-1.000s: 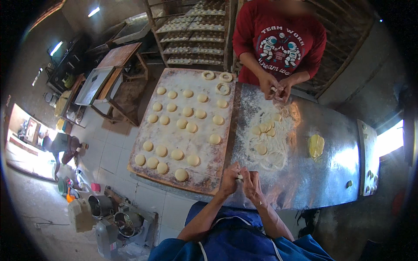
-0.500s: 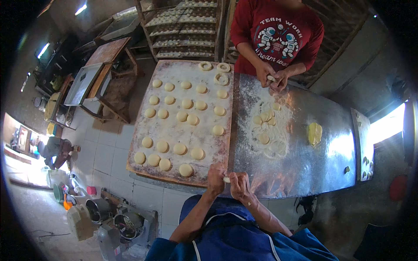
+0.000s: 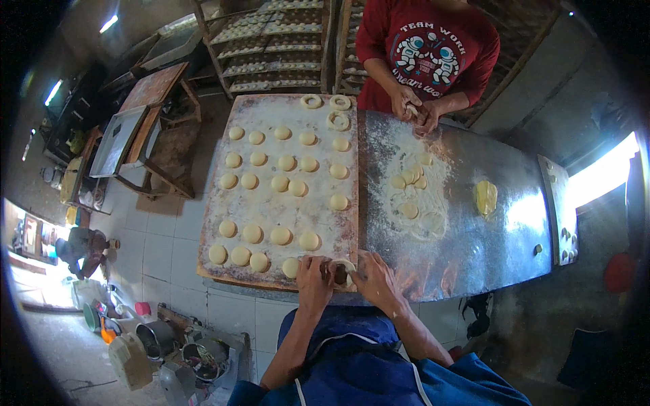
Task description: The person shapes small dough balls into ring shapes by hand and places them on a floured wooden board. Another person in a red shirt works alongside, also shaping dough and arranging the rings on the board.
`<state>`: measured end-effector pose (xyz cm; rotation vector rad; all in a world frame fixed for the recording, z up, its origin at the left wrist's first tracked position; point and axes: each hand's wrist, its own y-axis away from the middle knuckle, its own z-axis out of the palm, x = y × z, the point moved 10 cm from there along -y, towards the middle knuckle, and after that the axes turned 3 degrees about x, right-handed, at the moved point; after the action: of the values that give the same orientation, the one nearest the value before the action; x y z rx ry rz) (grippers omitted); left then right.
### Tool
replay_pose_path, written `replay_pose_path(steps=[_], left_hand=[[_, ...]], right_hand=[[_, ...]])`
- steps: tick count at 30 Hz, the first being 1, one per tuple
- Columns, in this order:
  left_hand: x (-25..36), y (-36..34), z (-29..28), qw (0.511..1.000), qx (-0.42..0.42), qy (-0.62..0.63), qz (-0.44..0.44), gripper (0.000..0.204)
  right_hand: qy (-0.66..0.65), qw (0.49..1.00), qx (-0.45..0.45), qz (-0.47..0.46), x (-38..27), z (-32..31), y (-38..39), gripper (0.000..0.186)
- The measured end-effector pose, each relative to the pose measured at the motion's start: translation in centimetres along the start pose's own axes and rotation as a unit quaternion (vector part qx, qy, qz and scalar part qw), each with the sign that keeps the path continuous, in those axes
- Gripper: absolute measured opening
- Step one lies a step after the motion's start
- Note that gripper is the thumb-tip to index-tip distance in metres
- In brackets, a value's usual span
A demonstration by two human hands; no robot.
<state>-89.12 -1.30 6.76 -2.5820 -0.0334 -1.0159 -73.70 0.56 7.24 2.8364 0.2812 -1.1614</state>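
A pale dough ring (image 3: 351, 269) hangs between my hands at the near right corner of a floured wooden board (image 3: 271, 203). My left hand (image 3: 315, 279) has its fingers curled at the ring's left side, and my right hand (image 3: 374, 276) pinches its right side. One round dough piece (image 3: 290, 267) sits just left of my left hand. Several more dough rounds (image 3: 281, 235) are spread over the board, and a few shaped rings (image 3: 338, 121) lie at its far right corner. My fingertips partly hide the ring.
To the right is a metal table (image 3: 474, 257) with flour, small dough discs (image 3: 409, 177) and a yellow lump (image 3: 485, 197). Across it stands a person in a red shirt (image 3: 426, 47), both hands working a dough piece. A rack of loaded trays (image 3: 274, 54) stands behind.
The dough between my hands now shows as an open ring. My left hand has shifted left and both hands sit a little farther apart. The view has tilted slightly.
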Motion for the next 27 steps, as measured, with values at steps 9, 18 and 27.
replay_pose_path(steps=[9,18,27], left_hand=[[0.1,0.8,-4.8,0.991,0.090,-0.095,-0.019,0.022],[-4.1,0.7,-3.3,0.983,-0.128,-0.037,-0.129,0.027],[12.7,-5.3,14.9,0.973,-0.127,0.191,0.000,0.029]], right_hand=[[0.139,0.941,-0.153,-0.266,-5.2,12.1,-9.3,0.030],[-0.088,0.965,-0.161,-0.188,-1.7,2.5,-6.4,0.033],[0.092,0.987,0.132,0.014,22.7,-12.1,-6.2,0.026]])
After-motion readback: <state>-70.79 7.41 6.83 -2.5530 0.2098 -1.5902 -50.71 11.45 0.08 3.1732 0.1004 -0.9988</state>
